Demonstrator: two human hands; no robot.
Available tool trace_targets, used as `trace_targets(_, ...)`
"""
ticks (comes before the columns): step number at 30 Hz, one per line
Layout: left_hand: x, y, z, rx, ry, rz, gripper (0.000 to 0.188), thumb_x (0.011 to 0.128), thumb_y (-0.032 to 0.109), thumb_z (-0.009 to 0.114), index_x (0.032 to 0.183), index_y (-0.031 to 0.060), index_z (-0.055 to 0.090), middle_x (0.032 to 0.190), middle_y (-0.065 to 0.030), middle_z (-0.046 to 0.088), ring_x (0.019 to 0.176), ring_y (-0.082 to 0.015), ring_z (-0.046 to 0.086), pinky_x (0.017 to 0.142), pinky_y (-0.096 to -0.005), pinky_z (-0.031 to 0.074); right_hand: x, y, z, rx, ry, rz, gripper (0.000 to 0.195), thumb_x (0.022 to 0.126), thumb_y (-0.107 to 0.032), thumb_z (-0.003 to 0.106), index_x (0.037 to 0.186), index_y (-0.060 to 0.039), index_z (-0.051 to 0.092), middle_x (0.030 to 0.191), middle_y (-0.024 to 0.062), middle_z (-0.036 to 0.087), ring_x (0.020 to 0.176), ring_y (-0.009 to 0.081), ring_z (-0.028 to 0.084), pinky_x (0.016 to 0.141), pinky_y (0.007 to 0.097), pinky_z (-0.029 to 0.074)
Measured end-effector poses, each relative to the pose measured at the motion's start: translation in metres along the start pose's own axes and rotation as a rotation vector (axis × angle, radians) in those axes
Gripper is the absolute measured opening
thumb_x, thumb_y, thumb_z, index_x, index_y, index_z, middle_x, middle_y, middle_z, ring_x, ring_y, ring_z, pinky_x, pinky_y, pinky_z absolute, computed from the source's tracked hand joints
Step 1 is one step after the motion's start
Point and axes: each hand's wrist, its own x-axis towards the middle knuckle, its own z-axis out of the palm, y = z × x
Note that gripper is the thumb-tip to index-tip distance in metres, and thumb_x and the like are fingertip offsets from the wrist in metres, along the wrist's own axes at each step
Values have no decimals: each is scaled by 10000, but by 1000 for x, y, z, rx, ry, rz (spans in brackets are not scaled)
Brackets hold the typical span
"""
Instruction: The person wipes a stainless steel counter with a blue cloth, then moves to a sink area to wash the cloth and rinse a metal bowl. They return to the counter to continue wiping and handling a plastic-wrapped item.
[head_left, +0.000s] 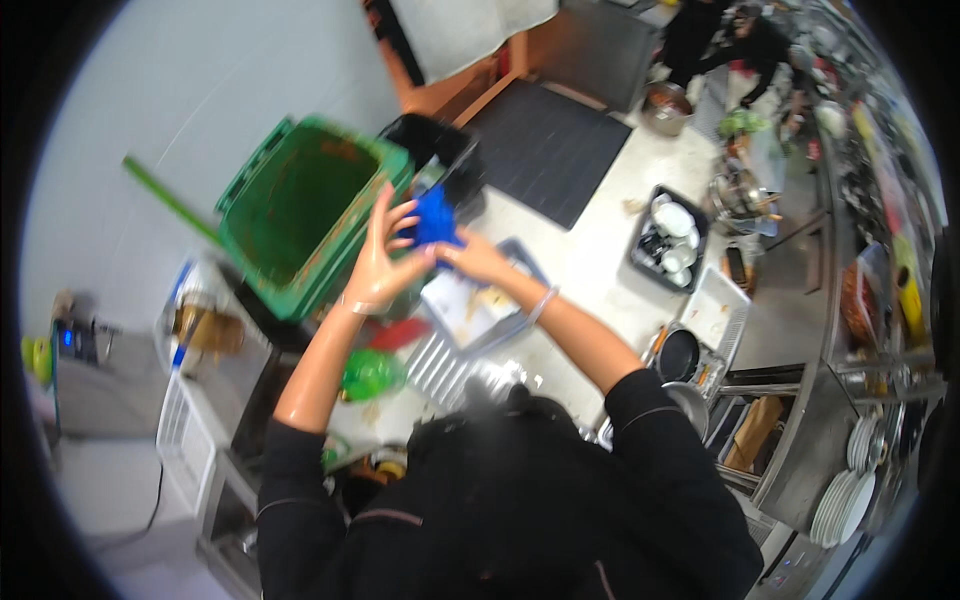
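In front of me, my right hand (474, 256) pinches a crumpled blue glove or cloth (435, 214); blur hides which it is. My left hand (377, 266) has its fingers spread beside the blue item, with the thumb close to the right fingertips. Some left fingertips overlap the item's edge, but I cannot tell if they touch it. Beyond the left hand stands an open green wheeled bin (311, 202). Below the right wrist, a grey tub (534, 259) on the floor holds a stained white board or lid (465, 307).
A black bin (472, 165) stands beside the green one. Farther right are a black crate (643, 271) of white dishes, a white basket (739, 309) and a frying pan (677, 354). A green bottle (373, 373) lies lower left. People (757, 49) work at the upper right.
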Motion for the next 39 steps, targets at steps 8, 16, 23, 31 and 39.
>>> trace_targets(8,4,-59,-43,698,-224,861,754,535,142,757,1196,289,425,1335,-150,321,1166,-377,381,919,-501,344,-43,-51,6,134,-635,190,535,802,-571,500,1038,-91,528,758,23,585,520,78,508,432,191,404)
trace_targets(16,16,-56,-14,968,-245,548,589,601,115,644,1169,169,499,916,-94,571,659,-275,564,526,-354,481,-42,-32,9,-724,-152,-63,571,583,-297,738,1021,-45,473,834,169,616,773,291,620,650,357,486)
trace_targets(23,12,-82,1,667,-267,19,477,656,173,626,1094,92,454,822,-233,612,777,-369,602,642,-443,479,-10,-9,7,-1169,85,-243,368,693,-264,660,935,-83,450,754,134,598,701,333,605,593,411,471)
trace_targets(31,15,-128,-3,-480,-226,-363,489,603,54,663,1050,15,469,892,-48,529,801,-163,537,724,-272,448,17,-13,8,-1198,189,-545,451,648,-176,713,982,-74,427,770,113,569,713,304,599,572,381,470)
trace_targets(39,27,-108,9,-817,-161,-638,338,646,55,630,959,73,505,725,-11,516,530,-113,505,441,-213,402,30,-9,-6,-1163,234,-658,537,606,-182,732,1044,-81,438,810,98,552,690,291,597,567,364,495)
